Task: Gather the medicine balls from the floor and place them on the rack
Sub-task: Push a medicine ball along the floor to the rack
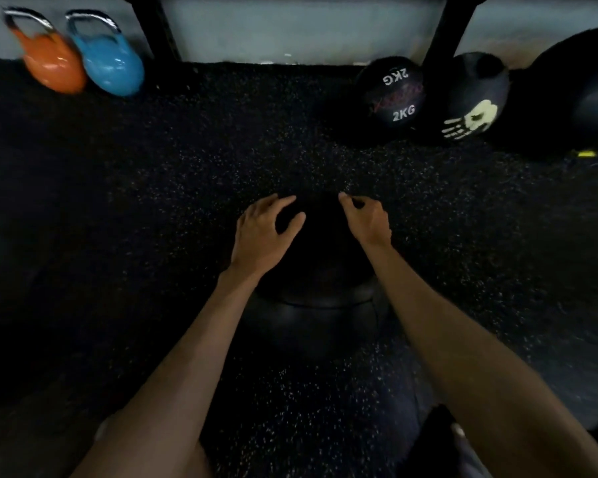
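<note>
**Item: dark medicine ball, floor centre, under both hands**

Location: the dark medicine ball [313, 250] is seen on the speckled rubber floor [145, 208], in the middle of the view, well apart from the wall. Its outline is largely lost against the floor. A second rounded dark form [311, 322] is seen just nearer; what it is cannot be told.

Hands: the left hand [265, 232] is laid on the ball's top left, fingers spread and thumb held wide. The right hand [366, 219] is set at the upper right with fingers bent; whether a grip is made cannot be told.

Orientation: no long axis is presented (a sphere), and no marking is visible to show facing.

Open room: bare floor is found to left, right and ahead.

Edges: two rack uprights [161, 32] are stood at the wall. An orange kettlebell [54, 65] and blue kettlebell [114, 69] are at far left. A 2KG ball [392, 94], a hand-print ball [473, 105] and a large dark ball [573, 98] are crowded at far right.
</note>
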Demonstrator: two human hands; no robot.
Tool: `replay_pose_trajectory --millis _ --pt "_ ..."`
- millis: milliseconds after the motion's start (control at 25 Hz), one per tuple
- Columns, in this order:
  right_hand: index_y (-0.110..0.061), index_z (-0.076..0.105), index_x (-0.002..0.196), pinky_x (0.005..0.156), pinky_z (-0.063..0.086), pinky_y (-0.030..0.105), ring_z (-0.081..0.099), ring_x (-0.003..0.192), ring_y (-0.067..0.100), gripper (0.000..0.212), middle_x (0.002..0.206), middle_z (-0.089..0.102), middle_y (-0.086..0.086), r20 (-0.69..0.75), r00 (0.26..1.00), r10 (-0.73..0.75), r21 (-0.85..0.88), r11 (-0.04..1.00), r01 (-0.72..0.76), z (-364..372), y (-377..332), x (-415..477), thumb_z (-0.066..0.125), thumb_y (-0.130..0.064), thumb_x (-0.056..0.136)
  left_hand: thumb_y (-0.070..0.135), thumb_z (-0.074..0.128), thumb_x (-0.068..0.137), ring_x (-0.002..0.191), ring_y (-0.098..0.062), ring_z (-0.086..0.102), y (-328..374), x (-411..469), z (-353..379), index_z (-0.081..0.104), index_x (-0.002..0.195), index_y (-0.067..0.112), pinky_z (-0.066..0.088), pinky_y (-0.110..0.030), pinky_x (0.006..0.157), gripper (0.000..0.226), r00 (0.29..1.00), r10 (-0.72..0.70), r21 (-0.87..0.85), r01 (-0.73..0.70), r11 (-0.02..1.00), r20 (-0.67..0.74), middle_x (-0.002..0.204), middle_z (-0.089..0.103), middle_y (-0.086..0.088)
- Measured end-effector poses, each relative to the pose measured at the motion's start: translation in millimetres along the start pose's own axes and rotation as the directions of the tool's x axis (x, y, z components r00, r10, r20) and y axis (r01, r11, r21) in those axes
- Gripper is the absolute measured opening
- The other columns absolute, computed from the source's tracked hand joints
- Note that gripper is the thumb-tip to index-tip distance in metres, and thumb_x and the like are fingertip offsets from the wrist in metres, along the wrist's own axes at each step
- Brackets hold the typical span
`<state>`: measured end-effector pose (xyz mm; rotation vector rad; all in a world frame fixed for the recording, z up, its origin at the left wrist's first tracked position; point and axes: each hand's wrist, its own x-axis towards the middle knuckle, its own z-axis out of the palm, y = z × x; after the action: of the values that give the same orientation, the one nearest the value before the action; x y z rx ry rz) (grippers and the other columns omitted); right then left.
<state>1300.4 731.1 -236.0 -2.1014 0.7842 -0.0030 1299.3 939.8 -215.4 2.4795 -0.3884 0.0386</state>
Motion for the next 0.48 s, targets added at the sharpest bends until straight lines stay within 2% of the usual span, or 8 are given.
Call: replay_pose_trajectory --millis 160,280,360,480 --pt "-0.024 0.066 0.126 0.106 0.043 0.050 0.059 0.115 0.031 0.053 0.125 0.065 0.007 0.122 0.993 0.001 -0.045 0.999 0.004 16.2 -27.8 43.5 0.048 -0.060 0.093 0.084 0.034 0.080 0.150 -0.019 0.022 5.1 -20.3 -4.6 0.035 0.148 0.049 0.017 -0.052 0.122 0.077 0.995 -0.094 0.141 0.091 0.986 0.016 0.161 0.029 0.007" --pt "-0.024 0.069 0.116 0.105 0.038 0.053 0.059 0.114 0.031 0.051 0.116 0.066 0.004 0.194 0.981 -0.027 -0.090 0.995 0.045 30.3 -43.7 53.7 0.043 -0.060 0.092 0.085 0.036 0.079 0.150 -0.018 0.022 -0.7 -28.1 -5.4 0.032 0.147 0.054 0.018 -0.057 0.121 0.075 0.984 -0.166 0.133 0.173 0.976 -0.057 0.162 0.028 0.009" --pt "-0.022 0.068 0.113 0.103 0.042 0.051 0.061 0.109 0.028 0.046 0.107 0.067 0.001 0.202 0.958 -0.205 -0.018 0.977 0.213 30.9 -45.6 50.3 0.042 -0.056 0.095 0.085 0.039 0.078 0.147 -0.018 0.029 -2.3 -14.4 -4.9 0.035 0.144 0.057 0.024 -0.056 0.119 0.072 0.967 -0.233 0.119 0.244 0.962 -0.104 0.159 0.033 0.009" --pt "-0.021 0.065 0.120 0.104 0.044 0.051 0.057 0.118 0.025 0.049 0.123 0.065 0.004 0.160 0.873 -0.461 0.054 0.887 0.458 14.8 -32.2 40.1 0.037 -0.054 0.097 0.090 0.039 0.072 0.142 -0.022 0.037 4.6 27.1 -1.0 0.037 0.140 0.061 0.031 -0.054 0.117 0.074 0.945 -0.314 0.161 0.325 0.932 -0.087 0.154 0.041 0.005"
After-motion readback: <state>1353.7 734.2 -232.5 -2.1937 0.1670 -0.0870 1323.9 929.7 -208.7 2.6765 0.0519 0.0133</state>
